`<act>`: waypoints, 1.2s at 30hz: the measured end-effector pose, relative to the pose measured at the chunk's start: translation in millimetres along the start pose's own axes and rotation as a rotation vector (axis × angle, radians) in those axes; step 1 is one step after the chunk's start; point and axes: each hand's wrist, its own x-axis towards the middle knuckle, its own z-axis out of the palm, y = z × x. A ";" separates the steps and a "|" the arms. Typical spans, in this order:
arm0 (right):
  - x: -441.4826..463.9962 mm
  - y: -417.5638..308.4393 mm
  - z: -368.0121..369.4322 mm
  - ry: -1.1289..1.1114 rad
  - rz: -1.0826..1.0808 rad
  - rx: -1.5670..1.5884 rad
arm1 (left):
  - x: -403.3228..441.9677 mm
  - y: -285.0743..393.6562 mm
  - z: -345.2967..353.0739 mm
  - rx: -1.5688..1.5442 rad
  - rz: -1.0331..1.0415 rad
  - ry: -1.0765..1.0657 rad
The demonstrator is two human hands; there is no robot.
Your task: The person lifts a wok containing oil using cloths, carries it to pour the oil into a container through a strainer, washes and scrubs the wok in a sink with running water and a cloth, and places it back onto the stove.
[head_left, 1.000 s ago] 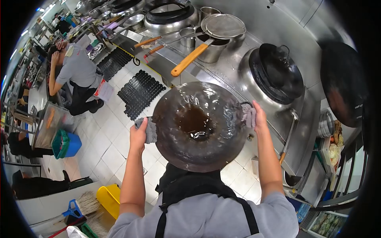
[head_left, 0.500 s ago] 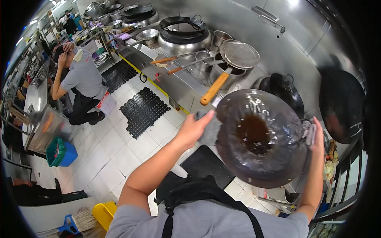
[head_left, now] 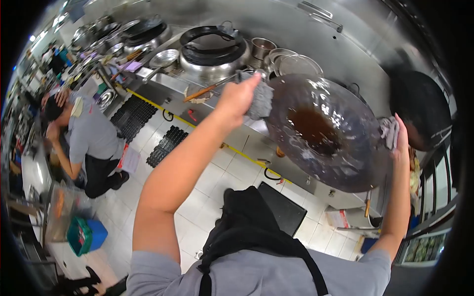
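A large dark wok (head_left: 296, 98) with brown liquid (head_left: 312, 129) pooled in it is held up between my two hands, over the front of the stove counter. My left hand (head_left: 239, 98) grips the wok's left rim through a grey cloth (head_left: 260, 101). On the opposite side, my right hand (head_left: 401, 134) is closed around a second grey cloth (head_left: 389, 129) at the wok's right edge. Behind the wok, strainers (head_left: 298, 65) and part of a pot are partly covered by it.
A wok ring burner (head_left: 215, 61) stands on the steel counter, with a wooden-handled tool (head_left: 205, 92) in front. Another dark wok (head_left: 419, 108) leans against the wall at right. A person (head_left: 91, 133) crouches at left near a blue bin (head_left: 91, 237). Black mats (head_left: 281, 207) lie on the tiles.
Both hands have raised the wok and brought it farther over the counter, where it now covers more of the pots and strainers. My view has shifted too. The crouching person's arms have moved.
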 end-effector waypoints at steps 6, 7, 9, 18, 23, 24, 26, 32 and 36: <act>52.6 22.5 66.7 -0.017 -0.035 0.077 | 76.6 17.5 -66.9 0.008 -0.071 0.020; 63.0 27.1 77.9 -0.020 -0.015 0.095 | 88.4 22.5 -74.9 -0.003 -0.074 0.015; 83.2 38.8 103.2 -0.012 -0.006 0.132 | 112.2 35.3 -89.5 0.000 -0.081 0.026; 168.0 54.5 195.5 0.050 0.000 0.088 | 208.1 68.3 -159.6 -0.095 -0.156 -0.046; 217.6 52.5 245.5 0.081 -0.019 -0.054 | 266.6 79.0 -196.9 -0.095 -0.131 -0.079; 225.2 49.5 258.3 0.054 -0.003 -0.107 | 281.8 80.9 -206.8 -0.063 -0.117 -0.067; 253.0 49.8 284.0 0.093 -0.019 -0.118 | 311.9 90.7 -221.3 -0.111 -0.103 -0.056; 326.4 63.5 344.2 0.126 0.070 -0.176 | 385.4 111.9 -259.9 -0.127 -0.151 0.002; 361.6 67.6 377.5 0.179 0.121 -0.223 | 431.9 117.5 -288.4 -0.131 -0.198 0.008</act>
